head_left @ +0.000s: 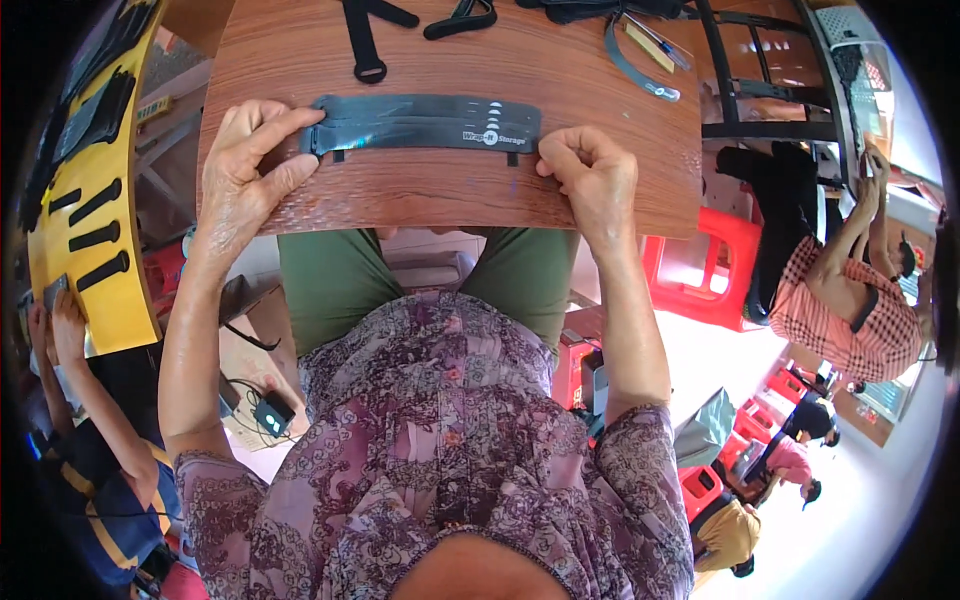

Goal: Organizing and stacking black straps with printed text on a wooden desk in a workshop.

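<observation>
A wide, flat, dark strap (425, 122) with a glossy sheen and white print near its right end lies stretched across the wooden table in front of me. My left hand (250, 160) has its thumb and index finger closed on the left end, the thumb below and the index finger above. At the right end, my right hand (597, 172) is curled, with thumb and forefinger pinching the strap's corner. Small black tabs show under the strap's lower edge. What lies beneath it is hidden.
Black straps (366, 45) lie on the far side of the wooden table (430, 195). A utility knife (650, 48) and a grey strip (637, 68) are at far right. Red stools (700, 265) stand beside me. Co-workers sit both sides; a yellow table (95, 260) holds more straps.
</observation>
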Motion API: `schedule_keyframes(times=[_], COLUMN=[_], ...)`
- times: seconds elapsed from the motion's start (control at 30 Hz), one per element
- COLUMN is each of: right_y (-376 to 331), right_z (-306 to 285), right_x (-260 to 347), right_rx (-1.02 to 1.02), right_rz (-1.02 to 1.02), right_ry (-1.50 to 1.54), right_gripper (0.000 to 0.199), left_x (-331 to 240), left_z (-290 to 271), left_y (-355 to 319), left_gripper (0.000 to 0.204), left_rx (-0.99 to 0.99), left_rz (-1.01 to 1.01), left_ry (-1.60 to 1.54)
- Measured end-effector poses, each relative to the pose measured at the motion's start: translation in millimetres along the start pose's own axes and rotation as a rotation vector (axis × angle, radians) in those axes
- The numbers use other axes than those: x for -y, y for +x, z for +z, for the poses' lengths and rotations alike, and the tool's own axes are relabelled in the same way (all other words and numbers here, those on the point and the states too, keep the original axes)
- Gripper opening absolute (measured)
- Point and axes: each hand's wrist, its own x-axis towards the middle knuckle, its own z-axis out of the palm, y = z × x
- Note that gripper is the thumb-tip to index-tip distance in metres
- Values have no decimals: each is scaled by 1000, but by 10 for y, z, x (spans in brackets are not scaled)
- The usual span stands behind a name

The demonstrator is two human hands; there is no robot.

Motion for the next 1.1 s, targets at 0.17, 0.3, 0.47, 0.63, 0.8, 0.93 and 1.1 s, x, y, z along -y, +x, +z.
schedule_keyframes(times=[0.17, 0.3, 0.47, 0.63, 0.8, 0.93, 1.1], right_y=[-7, -2, -10, -56, -54, -36, -65], right_z=[53, 65, 91, 173, 233, 232, 222], right_x=[-2, -18, -13, -34, -55, -61, -3], right_rx=[-41, -46, -80, -191, -245, -253, -233], right_rz=[-76, -158, -180, -253, -512, -721, -761], right_ry=[-134, -272, -320, -325, -416, -574, -654], right_gripper=[12, 14, 15, 13, 14, 14, 14], left_x=[32, 40, 63, 55, 72, 71, 87], left_z=[35, 53, 66, 68, 47, 39, 62], left_y=[-18, -27, -24, -20, -37, -23, -26], left_gripper=[43, 46, 46, 45, 45, 45, 43], left_rx=[-10, -23, -31, -30, -39, -58, -76], left_rz=[22, 4, 9, 6, 25, 70, 57], left_ry=[12, -4, -12, -48, -43, 10, 9])
